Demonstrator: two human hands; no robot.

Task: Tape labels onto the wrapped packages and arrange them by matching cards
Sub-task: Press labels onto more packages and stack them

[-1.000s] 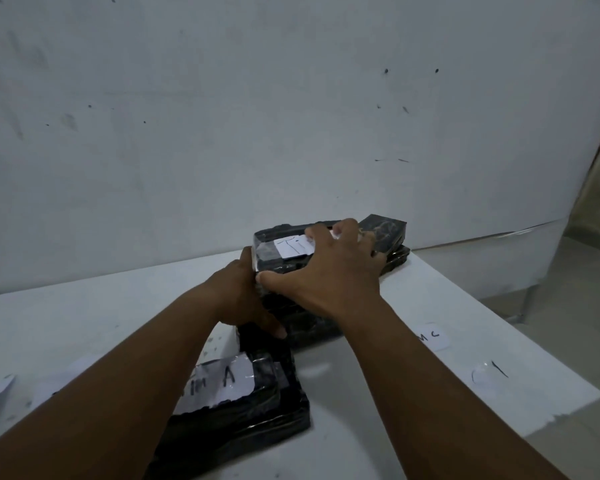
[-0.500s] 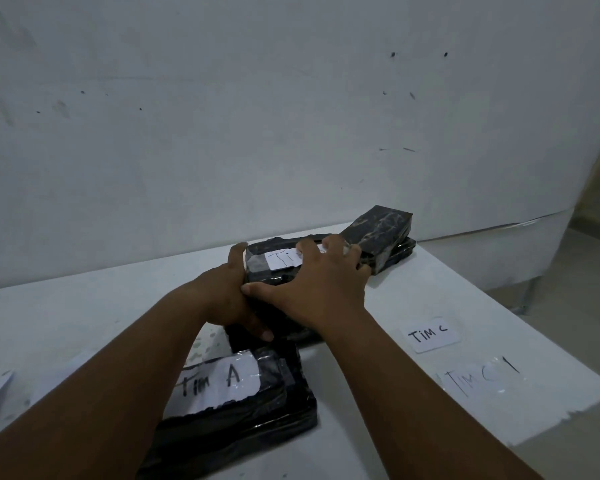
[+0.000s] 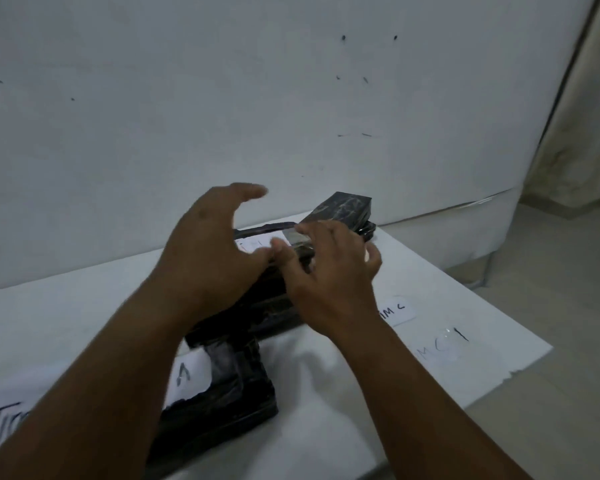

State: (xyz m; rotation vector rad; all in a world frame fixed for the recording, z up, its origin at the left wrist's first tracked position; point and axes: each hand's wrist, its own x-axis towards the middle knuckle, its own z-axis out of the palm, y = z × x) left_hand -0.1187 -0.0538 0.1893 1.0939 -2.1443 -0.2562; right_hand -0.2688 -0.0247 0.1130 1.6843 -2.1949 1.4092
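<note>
Two hands worked over the middle package, a black-wrapped block on the white table. Head view only: the left hand hovered above the package's near-left part, fingers spread wide and holding nothing. The right hand lay just right of it, fingertips on the white label atop the package; whether they pinched or merely pressed it could not be told. A labelled package lay nearer than the middle one, another beyond it. Cards lay to its right. The labelling step appeared in hand; next, the package would need moving beside its matching card.
</note>
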